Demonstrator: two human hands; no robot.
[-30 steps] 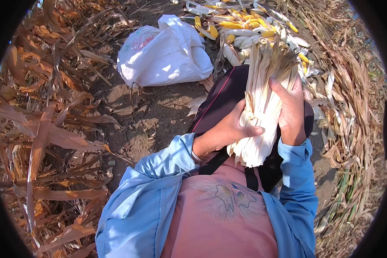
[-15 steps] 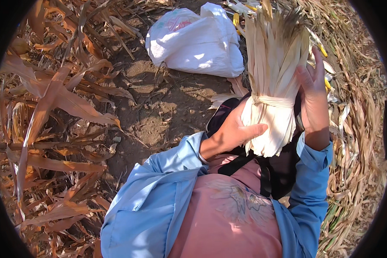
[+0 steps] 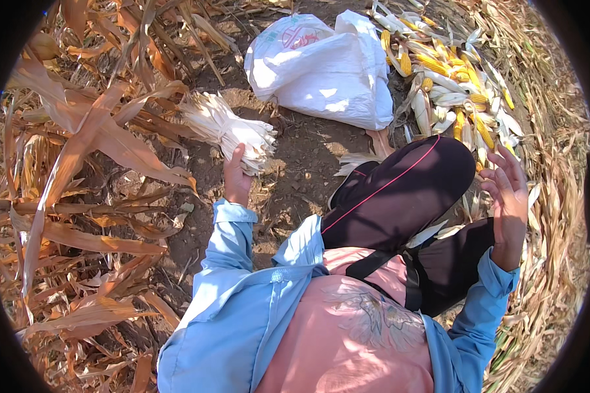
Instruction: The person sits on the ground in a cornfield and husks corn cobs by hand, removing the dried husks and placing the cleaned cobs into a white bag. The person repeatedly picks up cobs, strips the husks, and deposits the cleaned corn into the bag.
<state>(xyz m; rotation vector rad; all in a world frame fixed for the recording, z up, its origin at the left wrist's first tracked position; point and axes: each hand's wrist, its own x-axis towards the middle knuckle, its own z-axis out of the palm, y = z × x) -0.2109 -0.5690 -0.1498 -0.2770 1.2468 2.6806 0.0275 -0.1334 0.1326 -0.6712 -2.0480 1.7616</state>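
Low over the bare soil on the left, my left hand (image 3: 237,175) grips a bundle of pale dried corn husks (image 3: 246,134). A husk strip is tied round the bundle, which lies on its side with its cut ends toward the right and its ragged tips toward the left. Part of my left hand is hidden behind it. My right hand (image 3: 507,203) is raised beside my right knee with its fingers apart and nothing in it. Nearest to it is a heap of yellow corn cobs (image 3: 469,75), some with their husks still on.
A crumpled white woven sack (image 3: 318,69) lies on the soil ahead. Dry brown corn stalks and leaves (image 3: 92,150) crowd the left side. Flattened straw (image 3: 550,190) covers the right. My bent legs (image 3: 400,190) take up the middle, with loose husks (image 3: 357,162) beside them.
The husk bundle has moved from in front of me to the far left in my left hand. My right hand has let go of it. The cob heap now shows.
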